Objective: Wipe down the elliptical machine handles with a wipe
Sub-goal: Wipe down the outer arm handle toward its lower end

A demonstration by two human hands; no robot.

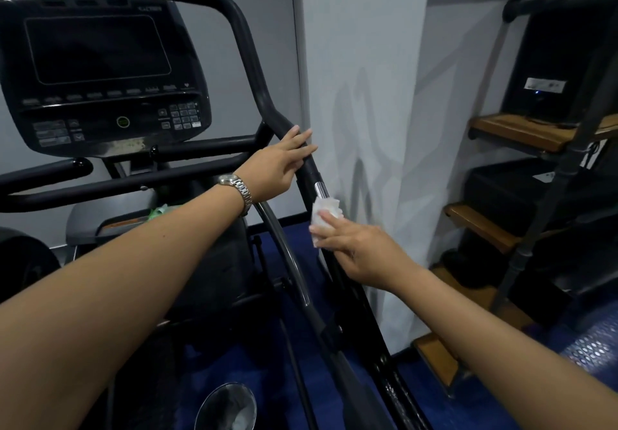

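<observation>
At the right side of the elliptical, head view. The wipe lies crumpled against the lower run of the right handle, just below its chrome band and close to the wall.

Risks, as I judge them from my station:
- The wipe is bunched small and sits on the near face of the bar only. A stroke made like this would leave the far face untouched.
- With so little of the wipe under the fingers, it could slide out and drop to the floor on a quick pass.
- The handle looks like the swinging kind. If the left hand lifts off, pressure from the wiping hand may push the bar away and break contact.
- The upper curve of this handle and the left bar below the console are, in my estimate, not yet done.

Hands:
- The right hand grips the wipe to the bar, with the forefinger laid along the top of the wipe and the other fingers curled round behind. Its thumb is hidden.
- The left hand, with a watch at the wrist, rests on the handle above the band. Its fingers are nearly straight and close together, laid across the bar and steadying it rather than clasping it.
</observation>
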